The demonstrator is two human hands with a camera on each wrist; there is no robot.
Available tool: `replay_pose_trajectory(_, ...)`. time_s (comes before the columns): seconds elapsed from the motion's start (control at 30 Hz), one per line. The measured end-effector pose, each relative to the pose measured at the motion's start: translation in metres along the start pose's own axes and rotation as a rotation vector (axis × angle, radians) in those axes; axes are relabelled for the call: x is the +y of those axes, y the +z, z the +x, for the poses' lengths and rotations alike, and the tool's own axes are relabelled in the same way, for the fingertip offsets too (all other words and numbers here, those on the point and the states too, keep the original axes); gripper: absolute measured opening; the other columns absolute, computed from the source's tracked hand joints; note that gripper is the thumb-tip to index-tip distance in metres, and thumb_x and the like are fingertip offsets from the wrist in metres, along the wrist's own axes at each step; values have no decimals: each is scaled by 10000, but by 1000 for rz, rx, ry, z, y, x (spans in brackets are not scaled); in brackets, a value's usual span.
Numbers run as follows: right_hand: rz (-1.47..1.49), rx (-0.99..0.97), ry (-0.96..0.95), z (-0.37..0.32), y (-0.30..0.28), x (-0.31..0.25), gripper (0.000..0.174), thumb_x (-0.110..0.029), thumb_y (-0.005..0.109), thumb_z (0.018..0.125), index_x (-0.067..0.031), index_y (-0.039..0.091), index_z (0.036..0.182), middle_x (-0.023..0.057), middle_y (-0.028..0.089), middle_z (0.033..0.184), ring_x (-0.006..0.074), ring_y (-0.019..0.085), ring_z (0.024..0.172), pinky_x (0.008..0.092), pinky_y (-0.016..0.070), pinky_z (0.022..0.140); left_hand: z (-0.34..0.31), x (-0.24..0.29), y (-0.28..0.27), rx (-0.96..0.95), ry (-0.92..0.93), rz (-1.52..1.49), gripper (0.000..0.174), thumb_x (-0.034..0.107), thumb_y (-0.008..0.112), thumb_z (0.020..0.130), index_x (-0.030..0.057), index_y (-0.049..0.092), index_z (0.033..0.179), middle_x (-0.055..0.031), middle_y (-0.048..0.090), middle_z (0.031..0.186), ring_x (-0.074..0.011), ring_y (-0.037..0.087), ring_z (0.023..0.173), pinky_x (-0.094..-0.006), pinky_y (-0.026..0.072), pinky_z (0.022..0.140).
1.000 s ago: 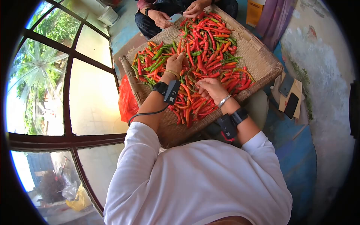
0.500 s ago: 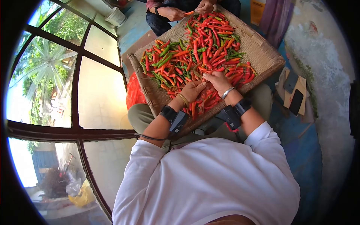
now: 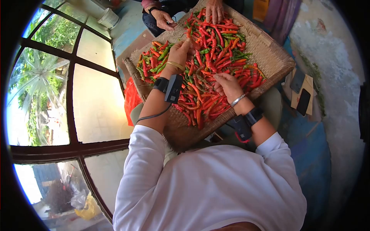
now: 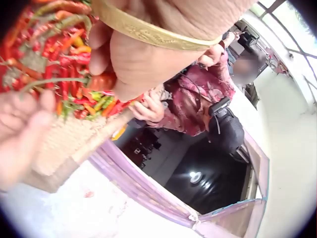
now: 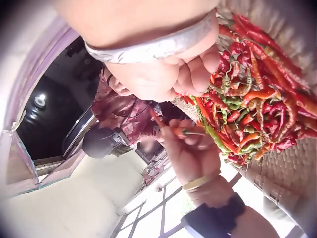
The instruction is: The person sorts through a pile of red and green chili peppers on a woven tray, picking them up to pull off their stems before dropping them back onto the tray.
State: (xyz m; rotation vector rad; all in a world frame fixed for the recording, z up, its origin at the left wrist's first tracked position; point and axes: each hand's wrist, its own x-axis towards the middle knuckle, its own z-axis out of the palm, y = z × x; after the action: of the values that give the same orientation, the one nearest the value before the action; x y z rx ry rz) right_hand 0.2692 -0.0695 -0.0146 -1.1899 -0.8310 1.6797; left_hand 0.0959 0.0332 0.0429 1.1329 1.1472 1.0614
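My left hand (image 3: 179, 54) is raised over the left part of the pile and pinches a red-orange chili pepper (image 3: 189, 33). In the right wrist view the chili's tip points up and away, and its thin green stem (image 5: 194, 132) sticks out past the thumb. To the right, my right hand (image 3: 229, 87) hovers close over the chilies, fingers curled and thumb against the index finger; nothing shows in it. Below both hands spreads a heap of red, orange and green chilies (image 3: 210, 61) on a woven tray (image 3: 262, 48).
Across the tray, another person's hand (image 3: 214, 11) reaches into the heap, the other hand (image 3: 163, 19) beside its rim. Two phones (image 3: 303, 102) lie on cardboard at the right. A red plastic bag (image 3: 132, 102) hangs at the left, near the window frame (image 3: 73, 96).
My hands, together over the near chilies half a second ago, have parted. The left moved forward and left with a chili; the right moved slightly toward me. The other person's hand reached down into the heap.
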Motion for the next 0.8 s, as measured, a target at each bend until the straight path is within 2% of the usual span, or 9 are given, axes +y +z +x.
replay_pose_trajectory(0.07,0,-15,4,1,-1,2,251,-214,519,850,-9,540,994,17,548,594,66,486,480,202,366,393,28,-6,1,97,100,-76,283,313,535,845,37,587,878,-7,568,683,-63,512,569,-203,416,499)
replay_pose_trajectory(0.13,-57,-12,-8,-1,3,2,256,-211,520,849,-2,546,996,19,555,592,62,493,486,198,372,400,44,-36,-2,167,249,392,319,305,548,829,30,580,987,-44,590,712,-128,562,635,-250,460,573)
replay_pose_trajectory(0.17,-61,-8,-12,-1,3,2,256,-211,520,849,-2,546,996,19,555,592,62,493,486,198,372,400,44,-47,-6,137,208,898,366,269,577,791,67,549,1095,-115,600,893,-230,585,830,-330,471,728)
replay_pose_trajectory(0.23,-162,3,7,-1,3,2,258,-223,521,847,-8,562,983,18,565,607,69,506,498,203,385,410,31,-64,0,86,276,1240,469,241,623,725,114,499,1159,-176,506,1118,-315,503,1024,-379,418,860)
replay_pose_trajectory(0.27,-166,12,6,0,3,3,258,-223,521,847,-8,562,983,18,565,607,69,506,498,203,385,410,27,-69,3,80,281,1233,469,241,623,725,114,499,1159,-176,506,1118,-315,503,1024,-379,418,860)
replay_pose_trajectory(0.33,-268,20,31,2,4,5,256,-238,526,839,-17,577,958,24,574,620,80,521,513,213,397,419,19,-73,11,48,197,1280,526,228,622,732,144,440,1218,-144,340,1296,-355,427,1092,-394,401,904)
replay_pose_trajectory(0.57,-235,-45,150,2,6,0,212,-246,519,842,-56,568,924,8,558,641,71,498,510,197,374,413,30,-76,13,28,240,1358,570,186,604,714,159,406,1247,-154,317,1310,-367,367,1144,-408,373,929)
replay_pose_trajectory(0.63,-278,-74,151,8,6,-7,218,-235,518,837,-43,566,931,19,560,646,82,503,504,209,384,410,36,-78,14,49,246,1377,540,211,609,694,148,448,1205,-166,333,1292,-341,374,1151,-385,333,955)
replay_pose_trajectory(0.8,-204,-230,69,28,10,-41,216,-226,511,835,-28,558,904,23,545,639,86,502,501,210,380,399,49,-94,11,126,402,1447,365,195,614,671,137,580,1030,-133,405,1210,-317,425,1083,-383,373,902)
